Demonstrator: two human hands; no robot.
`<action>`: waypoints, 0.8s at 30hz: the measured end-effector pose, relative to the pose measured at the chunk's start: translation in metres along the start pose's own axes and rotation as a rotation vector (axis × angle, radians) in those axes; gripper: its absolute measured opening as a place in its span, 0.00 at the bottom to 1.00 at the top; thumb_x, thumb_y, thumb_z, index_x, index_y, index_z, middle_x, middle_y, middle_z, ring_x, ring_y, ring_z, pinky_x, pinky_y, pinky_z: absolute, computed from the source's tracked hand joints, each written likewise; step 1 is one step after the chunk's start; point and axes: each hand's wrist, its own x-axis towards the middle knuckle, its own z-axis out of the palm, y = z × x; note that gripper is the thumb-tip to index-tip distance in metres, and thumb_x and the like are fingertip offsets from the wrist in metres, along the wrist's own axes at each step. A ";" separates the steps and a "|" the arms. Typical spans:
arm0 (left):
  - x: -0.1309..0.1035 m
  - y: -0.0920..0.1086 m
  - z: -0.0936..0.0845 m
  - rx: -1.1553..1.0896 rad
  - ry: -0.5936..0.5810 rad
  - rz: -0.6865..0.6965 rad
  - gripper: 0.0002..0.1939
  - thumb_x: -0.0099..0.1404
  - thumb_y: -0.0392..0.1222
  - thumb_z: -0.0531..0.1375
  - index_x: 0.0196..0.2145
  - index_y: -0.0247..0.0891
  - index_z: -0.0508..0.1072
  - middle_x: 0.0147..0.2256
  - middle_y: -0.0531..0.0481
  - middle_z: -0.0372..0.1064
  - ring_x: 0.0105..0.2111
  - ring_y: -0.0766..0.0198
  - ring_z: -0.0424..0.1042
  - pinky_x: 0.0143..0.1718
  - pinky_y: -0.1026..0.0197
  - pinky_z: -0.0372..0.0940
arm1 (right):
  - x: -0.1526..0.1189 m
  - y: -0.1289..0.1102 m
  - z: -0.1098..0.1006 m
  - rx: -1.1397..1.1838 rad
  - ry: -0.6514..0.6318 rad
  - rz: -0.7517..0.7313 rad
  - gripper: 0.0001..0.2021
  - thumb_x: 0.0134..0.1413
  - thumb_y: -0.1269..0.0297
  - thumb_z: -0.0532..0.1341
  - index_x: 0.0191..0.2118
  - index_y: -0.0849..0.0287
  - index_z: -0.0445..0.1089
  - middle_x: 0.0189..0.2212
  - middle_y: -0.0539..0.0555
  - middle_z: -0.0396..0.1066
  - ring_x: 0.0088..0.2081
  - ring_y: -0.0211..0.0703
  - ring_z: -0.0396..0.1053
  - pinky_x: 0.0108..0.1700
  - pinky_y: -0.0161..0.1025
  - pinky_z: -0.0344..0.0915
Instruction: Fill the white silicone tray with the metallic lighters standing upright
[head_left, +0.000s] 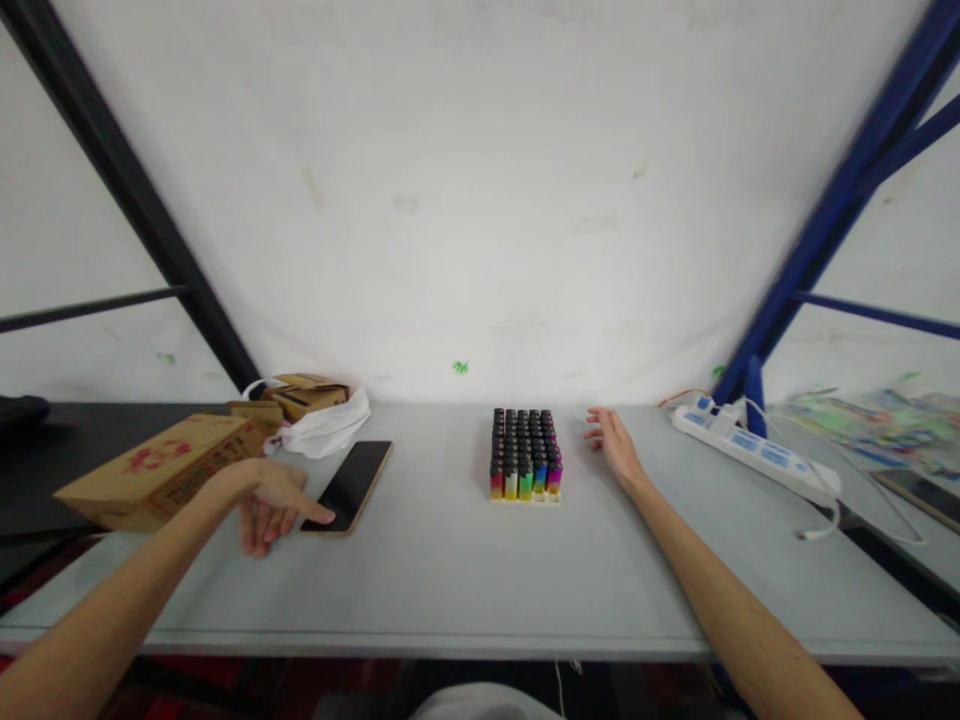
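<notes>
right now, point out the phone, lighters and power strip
phone (351, 484): head view, middle of its dark screen
lighters (523, 450): head view, black tops mid-block
power strip (755, 451): head view, middle of its top

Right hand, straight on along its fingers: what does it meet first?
Probably the lighters, on their right side; the right hand points left toward them. Its height above the table is unclear, so it might pass over.

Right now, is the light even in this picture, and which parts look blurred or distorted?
In the head view, soft, fairly even light on the wall, faint shading on the table beside the right forearm; also there, plastic packets at far right look smeared, lighters clearer; the black post and blue post lean outward, probably wide-angle stretch.
</notes>
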 end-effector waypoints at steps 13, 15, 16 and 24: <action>-0.002 0.005 -0.001 0.069 -0.046 0.025 0.30 0.52 0.61 0.68 0.14 0.28 0.70 0.16 0.32 0.70 0.16 0.55 0.71 0.10 0.65 0.60 | -0.005 -0.007 0.000 -0.063 -0.021 -0.016 0.31 0.58 0.34 0.48 0.49 0.59 0.66 0.45 0.57 0.69 0.31 0.38 0.70 0.30 0.36 0.65; -0.005 -0.001 -0.001 0.039 -0.013 0.061 0.29 0.49 0.62 0.69 0.15 0.29 0.70 0.16 0.33 0.70 0.16 0.55 0.71 0.11 0.65 0.59 | -0.006 -0.009 -0.001 -0.055 -0.011 -0.016 0.31 0.58 0.34 0.48 0.49 0.59 0.66 0.45 0.57 0.69 0.31 0.39 0.70 0.29 0.36 0.64; -0.007 -0.006 -0.001 0.018 0.021 0.083 0.29 0.49 0.62 0.70 0.16 0.30 0.70 0.16 0.34 0.71 0.16 0.55 0.72 0.12 0.65 0.60 | -0.007 -0.010 -0.001 -0.048 -0.008 -0.018 0.31 0.58 0.34 0.49 0.49 0.58 0.66 0.45 0.57 0.69 0.31 0.39 0.71 0.29 0.36 0.64; -0.045 0.013 0.044 -0.005 0.664 0.571 0.29 0.62 0.68 0.51 0.22 0.39 0.69 0.18 0.51 0.70 0.20 0.60 0.71 0.23 0.63 0.65 | -0.002 -0.034 0.004 -0.113 -0.026 -0.165 0.25 0.60 0.39 0.52 0.46 0.57 0.68 0.45 0.58 0.72 0.40 0.45 0.72 0.40 0.40 0.67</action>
